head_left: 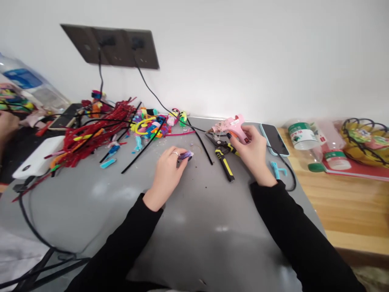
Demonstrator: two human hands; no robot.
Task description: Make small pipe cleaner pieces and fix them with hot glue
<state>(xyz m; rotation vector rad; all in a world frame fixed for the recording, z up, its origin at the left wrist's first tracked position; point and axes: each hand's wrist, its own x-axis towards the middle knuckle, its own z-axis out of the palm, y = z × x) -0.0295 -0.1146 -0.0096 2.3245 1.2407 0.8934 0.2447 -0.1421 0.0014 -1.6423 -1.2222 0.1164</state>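
My left hand (166,175), with a ring on one finger, pinches a small purple fuzzy piece (186,155) just above the grey table. Its exact shape is partly hidden by the fingers. At the right, my right hand (253,152) has its fingers closed around the handle of a pink hot glue gun (228,125), whose nozzle points left. Pliers with black and yellow handles (225,165) lie beneath the gun and beside my right hand. A black pipe cleaner (204,147) rests between my two hands.
Red pipe cleaners (105,129) and small colourful fuzzy pieces (152,127) crowd the back left. A phone (276,140) and a light blue clip-like piece (278,170) lie right. A white box-like device (39,157) sits left. Cables cross from the wall socket panel (118,46). Another person's hand (7,123) shows far left.
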